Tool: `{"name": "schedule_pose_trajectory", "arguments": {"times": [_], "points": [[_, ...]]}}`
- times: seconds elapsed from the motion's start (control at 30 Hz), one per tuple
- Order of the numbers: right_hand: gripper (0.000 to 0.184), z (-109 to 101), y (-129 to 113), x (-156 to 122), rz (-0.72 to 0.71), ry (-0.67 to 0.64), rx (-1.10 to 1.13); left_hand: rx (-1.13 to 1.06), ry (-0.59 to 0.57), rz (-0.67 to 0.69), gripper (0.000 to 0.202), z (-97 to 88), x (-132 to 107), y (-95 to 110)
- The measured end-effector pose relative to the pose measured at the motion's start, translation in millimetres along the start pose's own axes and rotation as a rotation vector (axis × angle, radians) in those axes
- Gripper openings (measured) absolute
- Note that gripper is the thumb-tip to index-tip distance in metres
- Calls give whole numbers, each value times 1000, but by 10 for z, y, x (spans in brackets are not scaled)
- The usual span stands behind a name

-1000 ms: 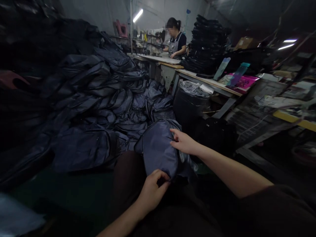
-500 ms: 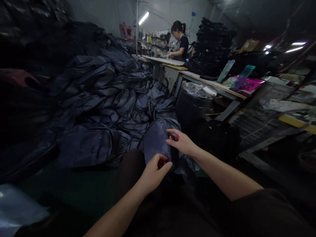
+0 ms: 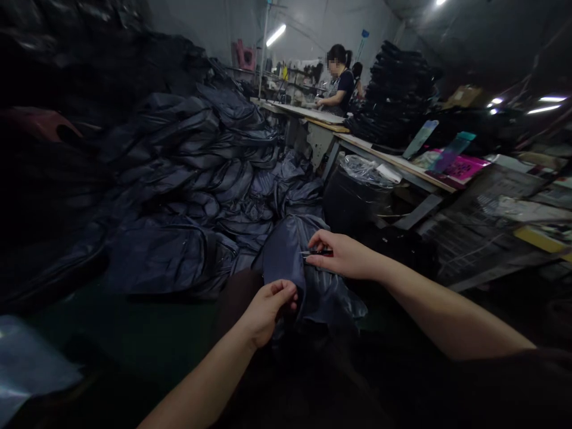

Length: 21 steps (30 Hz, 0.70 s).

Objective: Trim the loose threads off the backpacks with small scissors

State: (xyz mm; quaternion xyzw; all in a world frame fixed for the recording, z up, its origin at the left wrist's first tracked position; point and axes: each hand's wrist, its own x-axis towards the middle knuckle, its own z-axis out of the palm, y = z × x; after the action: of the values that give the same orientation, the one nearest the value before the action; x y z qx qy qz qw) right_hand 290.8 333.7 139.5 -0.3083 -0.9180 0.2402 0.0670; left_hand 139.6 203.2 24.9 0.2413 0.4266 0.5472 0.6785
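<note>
A dark navy bag point(image 3: 286, 253) rests on my lap. My left hand point(image 3: 268, 310) is closed, pinching the bag's near edge. My right hand point(image 3: 342, 256) is closed on a small pair of thread snips point(image 3: 315, 252), whose tips point left onto the bag's fabric. A crumpled part of the same bag point(image 3: 333, 298) hangs below my right forearm.
A big heap of navy bags point(image 3: 187, 173) fills the left and middle. A black bin lined with clear plastic point(image 3: 357, 190) stands right of it. A long worktable point(image 3: 393, 158) carries a tall stack of dark bags point(image 3: 397, 89); a person point(image 3: 339, 83) works at its far end.
My left hand has slid left along the bag's edge and closed tighter. My right hand has turned so the snips lie level against the fabric. The view has shifted slightly.
</note>
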Motion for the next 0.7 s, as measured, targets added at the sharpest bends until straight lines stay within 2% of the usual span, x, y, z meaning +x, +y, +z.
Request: {"name": "schedule_pose_trajectory", "arguments": {"times": [0.13, 0.33, 0.43, 0.57, 0.7], "points": [[26, -129, -253, 67, -106, -130, -259, -28, 5, 99, 22, -27, -36, -55], [23, -222, -444, 176, -235, -291, -575, -10, 27, 249, 20, -22, -42, -34], [22, -198, -538, 219, -269, -341, -696, -51, -4, 285, 21, -20, -24, -51], [24, -87, -661, 258, -326, -358, -802, -80, -16, 270, 25, 18, 17, -123], [19, -24, -667, 251, -262, -389, -892, -60, -27, 271, 26, 114, 89, -187]]}}
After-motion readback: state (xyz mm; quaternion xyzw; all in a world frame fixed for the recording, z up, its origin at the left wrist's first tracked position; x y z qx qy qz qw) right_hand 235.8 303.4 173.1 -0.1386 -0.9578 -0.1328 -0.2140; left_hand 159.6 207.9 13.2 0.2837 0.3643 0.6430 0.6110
